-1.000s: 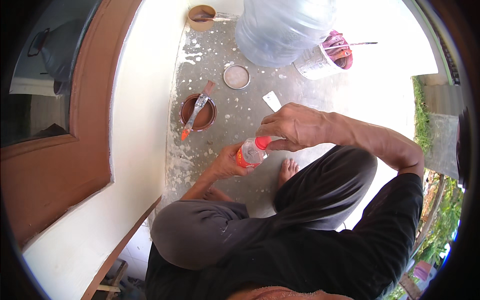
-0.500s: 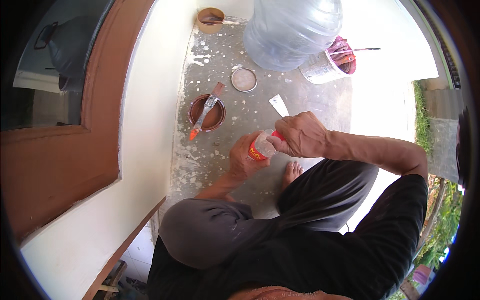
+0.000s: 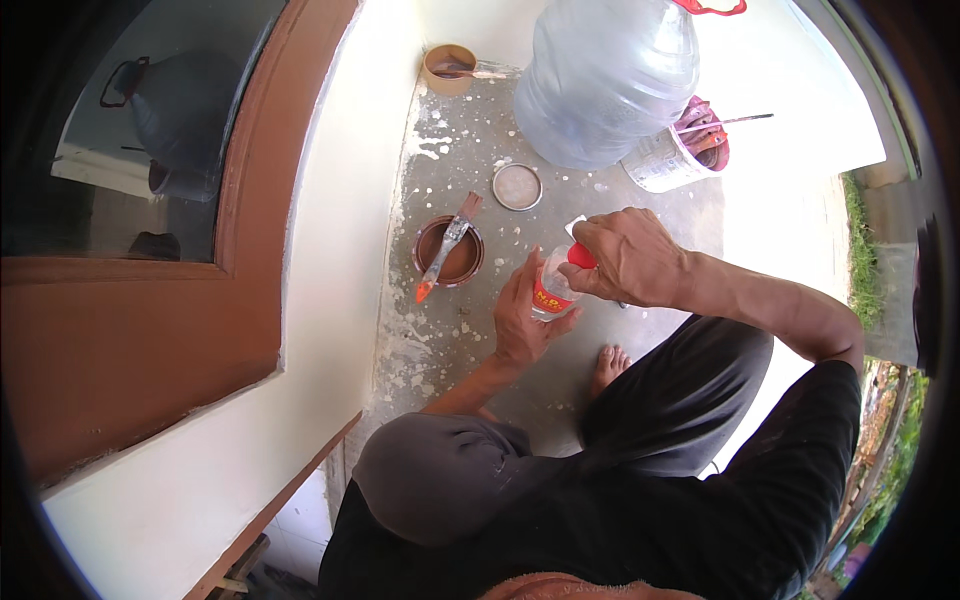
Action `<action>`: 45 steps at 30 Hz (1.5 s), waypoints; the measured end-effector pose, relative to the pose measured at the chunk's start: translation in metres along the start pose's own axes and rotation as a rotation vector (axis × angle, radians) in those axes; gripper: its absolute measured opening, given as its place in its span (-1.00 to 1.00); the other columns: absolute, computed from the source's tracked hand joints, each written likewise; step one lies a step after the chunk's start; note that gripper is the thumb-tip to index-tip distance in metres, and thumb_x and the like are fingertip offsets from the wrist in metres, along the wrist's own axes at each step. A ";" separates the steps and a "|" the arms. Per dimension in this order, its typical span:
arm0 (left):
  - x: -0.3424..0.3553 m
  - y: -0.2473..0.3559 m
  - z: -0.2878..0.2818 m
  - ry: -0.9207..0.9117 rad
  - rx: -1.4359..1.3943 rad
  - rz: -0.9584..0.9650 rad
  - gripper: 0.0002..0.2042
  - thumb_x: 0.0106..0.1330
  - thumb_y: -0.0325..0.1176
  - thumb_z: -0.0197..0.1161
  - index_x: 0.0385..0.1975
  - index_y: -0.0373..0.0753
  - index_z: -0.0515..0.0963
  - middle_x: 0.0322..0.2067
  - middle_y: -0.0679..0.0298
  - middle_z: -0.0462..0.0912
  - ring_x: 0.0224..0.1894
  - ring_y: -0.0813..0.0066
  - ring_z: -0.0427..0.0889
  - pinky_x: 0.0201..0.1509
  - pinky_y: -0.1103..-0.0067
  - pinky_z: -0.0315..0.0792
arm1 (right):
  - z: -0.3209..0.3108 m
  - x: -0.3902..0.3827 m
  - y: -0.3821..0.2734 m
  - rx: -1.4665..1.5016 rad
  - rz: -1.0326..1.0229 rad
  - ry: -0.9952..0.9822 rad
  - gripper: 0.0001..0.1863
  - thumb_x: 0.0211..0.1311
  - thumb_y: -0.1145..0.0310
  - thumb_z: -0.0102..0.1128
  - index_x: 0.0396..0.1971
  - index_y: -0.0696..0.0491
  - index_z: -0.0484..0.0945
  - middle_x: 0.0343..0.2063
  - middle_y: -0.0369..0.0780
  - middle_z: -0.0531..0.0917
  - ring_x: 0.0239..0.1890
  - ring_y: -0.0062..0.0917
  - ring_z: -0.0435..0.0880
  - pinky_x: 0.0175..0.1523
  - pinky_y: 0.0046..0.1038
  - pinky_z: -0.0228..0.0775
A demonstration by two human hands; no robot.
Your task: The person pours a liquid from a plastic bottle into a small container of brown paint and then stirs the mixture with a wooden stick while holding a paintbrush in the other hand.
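Note:
My left hand [image 3: 522, 322] is wrapped round a small clear bottle [image 3: 558, 272] with a red and yellow label, holding it above the floor. My right hand [image 3: 632, 258] grips the red cap [image 3: 580, 257] at the bottle's top. Whether the cap is loose cannot be seen. A scraper's pale blade [image 3: 575, 226] shows just behind my right hand, which hides most of it. Left of the hands, a paintbrush [image 3: 447, 250] with an orange handle end lies across an open can of brown paint [image 3: 470, 264]. The can's round lid [image 3: 517, 187] lies on the floor beyond.
A large clear water jug [image 3: 605, 90] stands at the back, beside a white bucket [image 3: 660, 165] holding a stained cloth and a stick. A tan tub [image 3: 450, 72] with a brush sits in the far corner. A wall and brown-framed window [image 3: 250, 200] border the left.
The whole view has shifted, so the surroundings sit lower and further right. My hands have risen slightly with the bottle, and my right hand now covers most of the scraper.

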State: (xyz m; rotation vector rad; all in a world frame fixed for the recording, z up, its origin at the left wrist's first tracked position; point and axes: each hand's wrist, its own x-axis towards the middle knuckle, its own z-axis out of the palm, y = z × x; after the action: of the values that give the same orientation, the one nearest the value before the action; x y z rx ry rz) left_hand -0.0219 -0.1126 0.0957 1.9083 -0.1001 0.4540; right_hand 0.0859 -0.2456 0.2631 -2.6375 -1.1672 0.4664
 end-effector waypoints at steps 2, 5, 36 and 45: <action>0.005 0.006 -0.013 0.079 0.060 0.091 -0.17 -0.08 -0.09 0.48 0.17 -0.43 0.29 -0.11 -0.04 0.53 -0.09 0.06 0.56 -0.02 0.33 0.45 | -0.018 0.015 0.005 -0.035 -0.020 0.047 -0.58 0.10 0.10 0.17 -0.64 0.22 0.50 -0.63 -0.02 0.58 -0.51 -0.10 0.60 -0.36 -0.18 0.46; -0.017 -0.001 -0.032 0.122 0.112 0.160 -0.23 -0.06 -0.18 0.44 0.14 -0.48 0.30 -0.10 -0.08 0.51 -0.06 0.07 0.54 0.03 0.32 0.43 | -0.051 0.043 0.017 -0.151 -0.014 0.164 -0.59 0.06 0.10 0.20 -0.61 0.21 0.53 -0.63 -0.02 0.58 -0.50 -0.12 0.61 -0.35 -0.20 0.47; -0.029 -0.065 -0.105 0.430 -0.143 -0.579 -0.65 0.20 -0.35 0.27 -0.06 -0.39 0.48 -0.34 0.25 0.59 -0.29 0.53 0.53 -0.14 0.55 0.40 | 0.000 0.262 0.075 -0.103 0.304 0.369 -0.60 -0.02 0.12 0.13 -0.41 0.18 0.66 -0.36 0.02 0.68 -0.21 -0.17 0.68 -0.05 -0.28 0.49; -0.028 -0.065 -0.103 0.231 0.135 -0.310 -0.26 -0.13 -0.44 0.24 0.21 -0.34 0.22 0.02 0.13 0.41 -0.02 0.35 0.47 -0.01 0.47 0.36 | -0.001 0.322 0.156 0.022 0.477 0.117 -0.64 -0.13 0.23 0.22 -0.34 0.17 0.66 -0.30 -0.03 0.69 -0.21 -0.22 0.69 -0.13 -0.28 0.53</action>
State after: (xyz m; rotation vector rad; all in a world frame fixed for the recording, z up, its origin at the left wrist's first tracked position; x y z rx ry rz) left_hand -0.0565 0.0019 0.0605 1.9450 0.3820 0.4743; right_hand 0.3963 -0.1079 0.1496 -2.8704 -0.4877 0.3901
